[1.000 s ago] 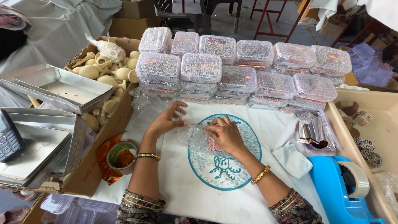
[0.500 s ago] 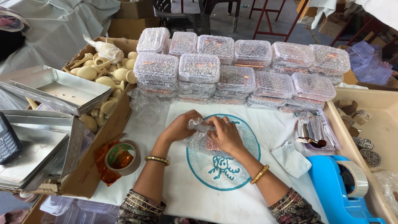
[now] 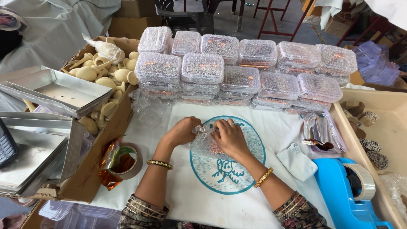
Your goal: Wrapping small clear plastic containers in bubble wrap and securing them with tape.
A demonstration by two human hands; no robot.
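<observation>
In the head view, both hands meet over a small bundle (image 3: 206, 143) of bubble wrap lying on the white cloth (image 3: 178, 186) at the upper left edge of its teal round print (image 3: 237, 169). The left hand (image 3: 181, 131) has its fingers curled shut on the crinkled wrap at the bundle's left end; the right hand (image 3: 229, 136) lies over the top, fingers bent and pinching the wrap, so both grip the bundle. Something reddish shows through the clear plastic.

Open cloth lies in front of the hands, toward the person. Behind them, close by, a wall of wrapped boxes (image 3: 241, 72) stands in stacked rows, clear, knobbly and rounded at the corners. To the left, a cardboard box (image 3: 91, 176) of smooth cream parts (image 3: 104, 74) edges the cloth, with folded metal trays (image 3: 55, 91) beyond it and a brown tape roll (image 3: 127, 161) just beside its corner. To the right are flat clear sleeves (image 3: 324, 131), a pale folded cloth (image 3: 296, 161), a blue tape dispenser (image 3: 345, 191) and a beige tray (image 3: 390, 123) closing that side.
</observation>
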